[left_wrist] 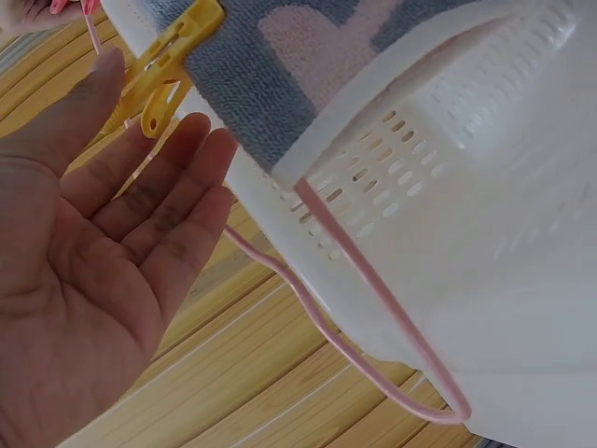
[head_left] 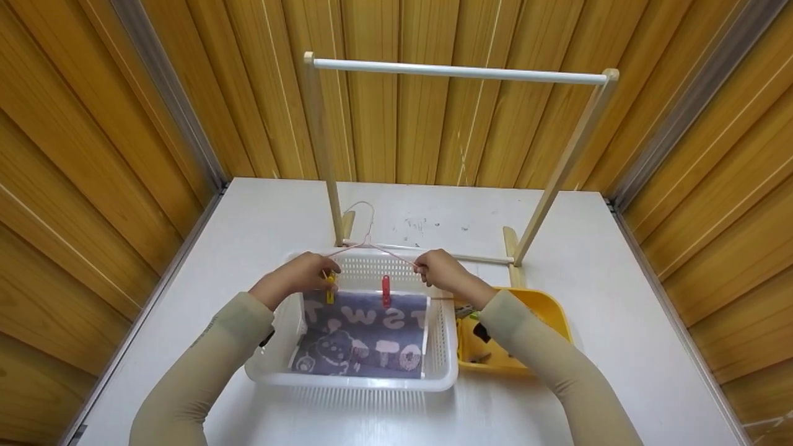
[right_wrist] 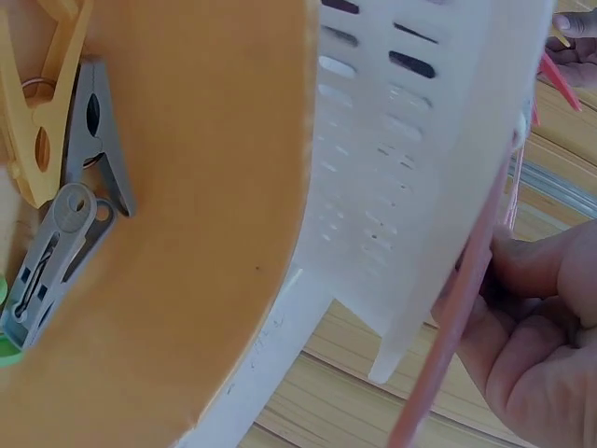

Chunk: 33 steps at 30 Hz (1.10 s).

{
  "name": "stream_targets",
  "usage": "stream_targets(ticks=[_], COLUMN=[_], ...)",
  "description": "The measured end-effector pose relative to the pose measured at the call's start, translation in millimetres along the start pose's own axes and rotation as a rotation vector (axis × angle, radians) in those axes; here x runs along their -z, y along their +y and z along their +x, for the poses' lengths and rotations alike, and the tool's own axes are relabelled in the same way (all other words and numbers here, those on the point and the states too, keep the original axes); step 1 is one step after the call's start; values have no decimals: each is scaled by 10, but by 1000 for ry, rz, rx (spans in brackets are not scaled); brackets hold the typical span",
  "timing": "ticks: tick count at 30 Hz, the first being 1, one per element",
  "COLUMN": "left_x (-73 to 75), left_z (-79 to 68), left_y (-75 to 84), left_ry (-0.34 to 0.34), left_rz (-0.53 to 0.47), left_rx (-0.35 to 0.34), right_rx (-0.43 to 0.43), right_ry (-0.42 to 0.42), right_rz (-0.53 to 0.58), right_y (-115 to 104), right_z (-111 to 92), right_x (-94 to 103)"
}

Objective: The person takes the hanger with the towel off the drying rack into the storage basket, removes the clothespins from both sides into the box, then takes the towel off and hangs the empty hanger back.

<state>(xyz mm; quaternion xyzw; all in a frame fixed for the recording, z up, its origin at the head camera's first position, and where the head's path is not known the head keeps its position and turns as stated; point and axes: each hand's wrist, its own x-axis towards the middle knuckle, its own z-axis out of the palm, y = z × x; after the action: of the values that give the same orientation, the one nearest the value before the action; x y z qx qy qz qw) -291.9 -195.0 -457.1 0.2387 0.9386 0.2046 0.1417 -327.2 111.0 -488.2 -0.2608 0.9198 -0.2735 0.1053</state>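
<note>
A pink wire hanger (head_left: 396, 254) is held over the white basket, its hook toward the rack. From its lower bar hangs a grey-blue towel (head_left: 362, 337) with pink letters and drawings. A red clothespin (head_left: 386, 291) clips the towel's top edge near the middle. At the towel's left corner, my left hand (head_left: 310, 272) pinches a yellow clothespin (left_wrist: 168, 61) between thumb and index finger; the other fingers are spread loosely. My right hand (head_left: 441, 271) grips the right side of the hanger, its fingers curled round the pink wire (right_wrist: 457, 317).
The white perforated basket (head_left: 353, 381) stands under the towel. To its right, a yellow tray (head_left: 548, 303) holds several clothespins, including a grey one (right_wrist: 56, 252). Behind stands a wooden rack with a white top bar (head_left: 458, 71). Wood-patterned walls (head_left: 80, 204) enclose the white table (head_left: 260, 210).
</note>
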Motion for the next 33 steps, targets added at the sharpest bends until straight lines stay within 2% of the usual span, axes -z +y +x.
stream_targets(ticks=[5, 18, 26, 33], left_x=[1, 53, 11, 23], left_z=[6, -5, 5, -3], left_y=[-20, -3, 40, 59], left_ry=[-4, -26, -13, 18], left_rz=[15, -8, -17, 29], left_rx=[-29, -20, 24, 24], right_rx=[-18, 4, -18, -28], right_ry=[-14, -23, -38, -44], right_rz=[-5, -70, -74, -84], right_y=[12, 32, 34, 17], right_z=[13, 37, 33, 45], right_x=[-17, -57, -69, -57])
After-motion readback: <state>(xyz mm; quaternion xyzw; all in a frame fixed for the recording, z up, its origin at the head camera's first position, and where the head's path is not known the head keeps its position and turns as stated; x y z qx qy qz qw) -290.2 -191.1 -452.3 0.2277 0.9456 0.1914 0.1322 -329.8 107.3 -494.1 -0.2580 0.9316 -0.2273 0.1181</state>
